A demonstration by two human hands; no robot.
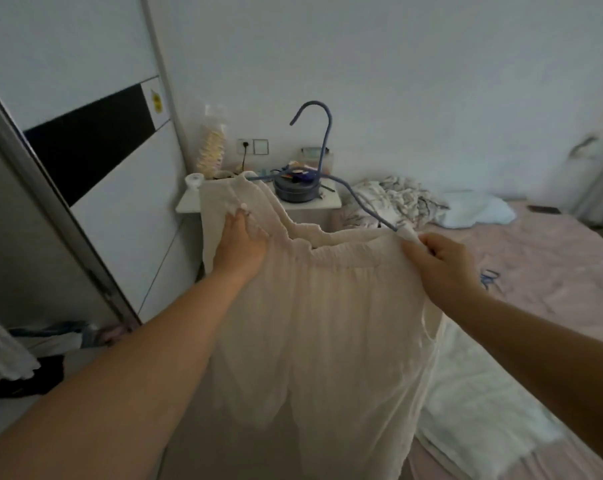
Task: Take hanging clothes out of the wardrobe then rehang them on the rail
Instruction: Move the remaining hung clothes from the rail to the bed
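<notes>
Cream, sheer, pleated garment [327,323] hangs full length from a blue wire hanger [322,147]. Hanger hook points upward, curving left. Garment's gathered top edge is spread along the hanger arms, tilted down to the right.

Nightstand [189,202]: white, against the wall — cluttered
Round tin [295,192]: dark, on the nightstand
Bed [552,265]: pink sheet — crumpled bedding [397,199] at its head

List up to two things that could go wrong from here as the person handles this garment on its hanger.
The cream garment may slip off the blue hanger, since the right hand pinches only a corner. The hanger's free hook might snag clutter on the bedside table behind it.
</notes>
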